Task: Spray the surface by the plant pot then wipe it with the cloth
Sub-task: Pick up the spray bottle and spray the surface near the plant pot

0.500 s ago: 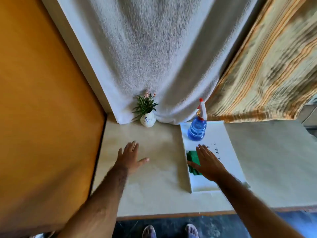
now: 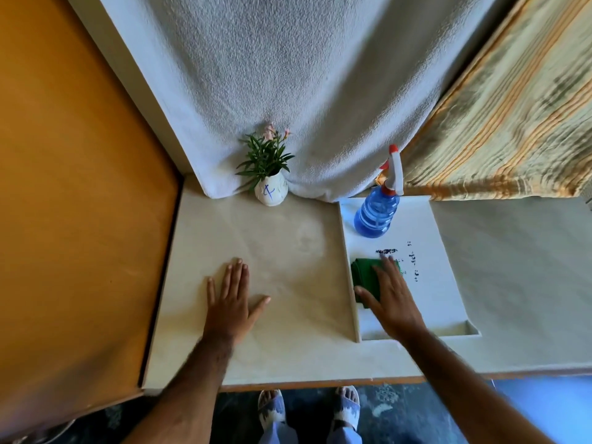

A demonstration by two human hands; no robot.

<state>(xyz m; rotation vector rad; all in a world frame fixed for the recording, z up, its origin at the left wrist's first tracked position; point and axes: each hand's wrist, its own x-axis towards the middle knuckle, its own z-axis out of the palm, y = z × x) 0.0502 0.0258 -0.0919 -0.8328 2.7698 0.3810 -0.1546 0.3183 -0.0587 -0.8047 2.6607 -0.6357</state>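
Observation:
A small white plant pot (image 2: 271, 191) with green leaves stands at the back of the cream surface (image 2: 288, 245). A faint damp patch shows on the surface in front of the pot, to its right. A blue spray bottle (image 2: 377, 213) with a white and red trigger stands upright on a white tray (image 2: 445, 283). A folded green cloth (image 2: 363, 277) lies on the tray's left side. My right hand (image 2: 389, 299) lies flat on top of the cloth, fingers spread. My left hand (image 2: 231, 299) rests flat and open on the cream surface, well in front of the pot.
An orange panel (image 2: 80, 203) walls the left side. A white towel (image 2: 288, 91) hangs behind the pot and a striped curtain (image 2: 512, 123) hangs at the back right. The table's front edge (image 2: 320, 382) runs above my sandalled feet.
The view has tilted down a little. My right hand has settled further over the green cloth. My left hand stays flat on the surface.

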